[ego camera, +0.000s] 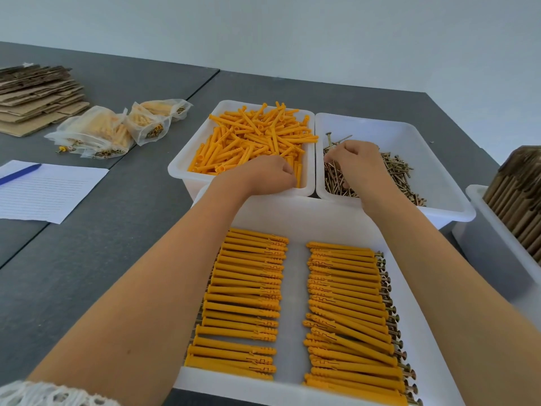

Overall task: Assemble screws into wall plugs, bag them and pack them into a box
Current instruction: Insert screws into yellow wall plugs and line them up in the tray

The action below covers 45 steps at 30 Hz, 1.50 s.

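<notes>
The dark table [96, 230] carries, at its near edge, a white tray [292, 218] with two neat rows of assembled plugs [251, 294]. Behind it sit a bin of loose wall plugs [257, 133] and, on its right, a bin of screws [389, 171]. Filled bags [117, 130] lie towards the far left. To do this step well, each hand should probably lift just one piece. The left hand [269, 174] curls its grip narrow among plugs; the right hand [351, 159] pinches into screws; what either holds I cannot tell.

Plug bin [187, 159] left of screw bin [439, 177], assembled-plug tray [292, 212] in front, bags [117, 130] far left.
</notes>
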Tool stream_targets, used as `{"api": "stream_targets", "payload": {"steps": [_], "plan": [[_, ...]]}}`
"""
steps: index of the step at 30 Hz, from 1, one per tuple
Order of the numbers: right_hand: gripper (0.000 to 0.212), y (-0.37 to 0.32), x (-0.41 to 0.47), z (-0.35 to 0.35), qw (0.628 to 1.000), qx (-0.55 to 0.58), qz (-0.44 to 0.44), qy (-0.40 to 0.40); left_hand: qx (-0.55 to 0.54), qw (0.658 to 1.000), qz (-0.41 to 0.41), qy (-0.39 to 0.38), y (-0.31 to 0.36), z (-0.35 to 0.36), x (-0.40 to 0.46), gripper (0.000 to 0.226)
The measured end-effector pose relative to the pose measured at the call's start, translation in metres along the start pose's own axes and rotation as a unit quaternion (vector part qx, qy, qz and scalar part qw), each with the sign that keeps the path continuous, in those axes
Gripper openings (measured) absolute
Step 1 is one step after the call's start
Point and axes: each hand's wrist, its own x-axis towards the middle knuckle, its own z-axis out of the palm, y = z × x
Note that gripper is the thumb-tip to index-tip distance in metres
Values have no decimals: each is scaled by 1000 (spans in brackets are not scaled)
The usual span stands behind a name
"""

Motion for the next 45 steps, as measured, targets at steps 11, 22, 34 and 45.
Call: {"api": "stream_targets", "payload": {"steps": [11, 22, 34, 45], "plan": [[16, -11, -5, -4, 974, 220, -17, 59, -222, 968, 90, 82, -3, -6, -7, 23], [17, -8, -7, 4, 980, 189, -33, 54, -239, 961, 113, 84, 2, -6, -13, 23], [19, -8, -9, 9, 988, 149, -42, 19, -234, 962, 109, 83, 1, -6, -13, 21], [15, -8, -14, 18, 995, 55, -54, -62, -341, 911, 135, 189, 5, -9, -16, 25]]}}
